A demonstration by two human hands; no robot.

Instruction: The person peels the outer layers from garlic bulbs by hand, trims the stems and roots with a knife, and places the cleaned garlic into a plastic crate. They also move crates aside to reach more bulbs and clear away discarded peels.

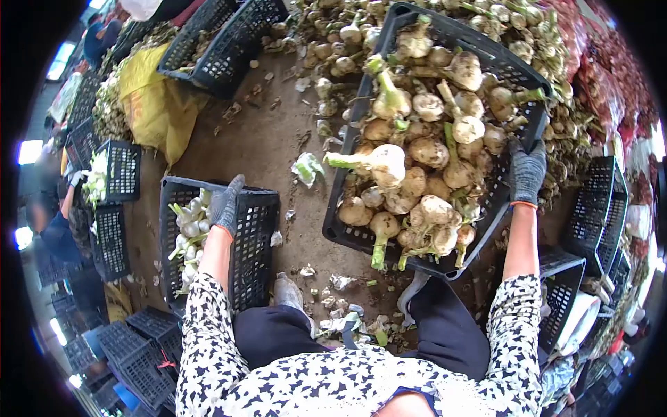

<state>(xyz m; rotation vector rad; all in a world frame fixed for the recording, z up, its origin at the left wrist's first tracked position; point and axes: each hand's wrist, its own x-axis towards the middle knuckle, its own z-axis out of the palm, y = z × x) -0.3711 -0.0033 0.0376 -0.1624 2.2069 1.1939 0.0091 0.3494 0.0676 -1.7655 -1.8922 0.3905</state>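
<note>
My right hand (527,172), in a grey glove with an orange band at the wrist, grips the right rim of a large black plastic crate (338,201). That crate is tilted and heaped with soil-stained garlic bulbs (429,151) with cut stems. On the left, my gloved left hand (224,205) holds the right-hand rim of a smaller black crate (256,240); part of its fingers is hidden. Inside the smaller crate lie cleaner white garlic bulbs (191,226) with short green stems.
Garlic skins and trimmings (306,169) litter the brown floor (243,139). A garlic pile (333,42) lies beyond the large crate. A yellow sack (156,97) and another black crate (222,52) stand at upper left. Stacked crates (597,212) flank the right. A co-worker (59,233) is at far left.
</note>
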